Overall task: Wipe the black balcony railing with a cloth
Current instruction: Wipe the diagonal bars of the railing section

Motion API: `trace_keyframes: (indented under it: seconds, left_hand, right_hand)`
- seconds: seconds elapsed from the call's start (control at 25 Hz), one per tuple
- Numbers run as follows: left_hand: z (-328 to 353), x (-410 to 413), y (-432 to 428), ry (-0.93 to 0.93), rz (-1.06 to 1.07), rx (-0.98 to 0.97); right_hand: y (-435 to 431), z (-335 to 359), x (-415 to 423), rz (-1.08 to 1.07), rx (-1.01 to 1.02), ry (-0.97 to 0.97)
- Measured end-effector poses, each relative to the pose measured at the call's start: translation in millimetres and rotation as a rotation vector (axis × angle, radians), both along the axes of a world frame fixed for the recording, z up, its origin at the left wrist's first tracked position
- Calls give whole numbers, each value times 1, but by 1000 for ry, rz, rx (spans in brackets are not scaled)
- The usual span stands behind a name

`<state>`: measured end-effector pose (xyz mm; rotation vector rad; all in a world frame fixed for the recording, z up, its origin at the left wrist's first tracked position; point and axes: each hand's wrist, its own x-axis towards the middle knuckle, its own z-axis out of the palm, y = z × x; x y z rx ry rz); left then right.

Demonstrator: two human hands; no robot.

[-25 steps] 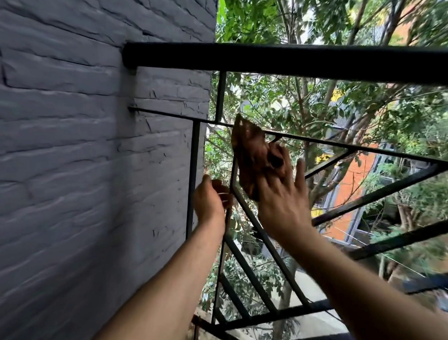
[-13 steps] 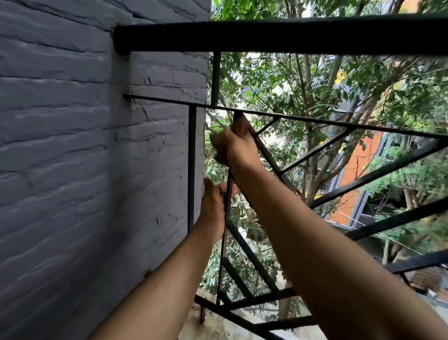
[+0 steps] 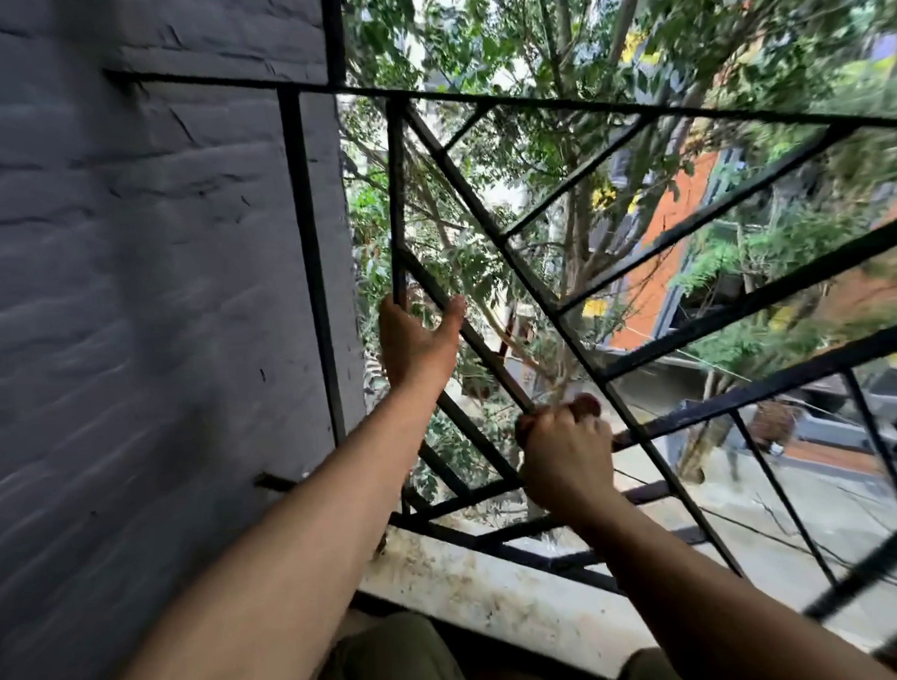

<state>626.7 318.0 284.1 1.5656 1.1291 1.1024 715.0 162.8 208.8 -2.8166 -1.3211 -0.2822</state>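
Head view: one right hand (image 3: 564, 455) is clenched round one brown cloth (image 3: 586, 403) and clamps it onto a diagonal bar of the black railing (image 3: 481, 204), low down, close to a junction of bars. Only a small fold of the cloth shows above the knuckles. Half a second earlier this hand was at the top of the diagonal bars, just under the thin upper rail; it has since travelled down the bar.

One left hand (image 3: 416, 341) grasps a vertical bar of the railing, with the fingers wrapped behind it and the thumb spread towards the neighbouring diagonal bar. It has kept its hold on that bar.

The view has tilted downward. The thick top rail has left the frame; a stained ledge (image 3: 498, 579) and olive trousers (image 3: 388, 661) have come into it. The grey brick wall (image 3: 124, 251) stands to the left.
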Motion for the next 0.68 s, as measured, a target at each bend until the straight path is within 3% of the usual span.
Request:
trace_keyframes:
  seconds: [0.12, 0.2, 0.32, 0.4, 0.48, 0.6, 0.68]
  left_hand:
    - [-14, 19, -25, 167, 176, 73]
    - [-31, 28, -42, 211, 199, 151]
    - [-59, 35, -55, 282, 163, 352]
    - [-71, 39, -58, 259, 50, 398]
    - [-79, 42, -53, 231, -101, 298]
    - [-76, 36, -38, 114, -280, 185]
    - [-70, 29, -31, 78, -360, 147]
  right_hand:
    - [-17, -11, 4, 62, 65, 4]
    - [-49, -20, 23, 187, -67, -102]
    - [-71, -11, 72, 264, -139, -230]
    - [-64, -8, 72, 194, -128, -190]
    - [-48, -25, 35, 94, -61, 78]
    - [-2, -40, 1, -199, 366, 578]
    - [9, -48, -12, -195, 668, 690]
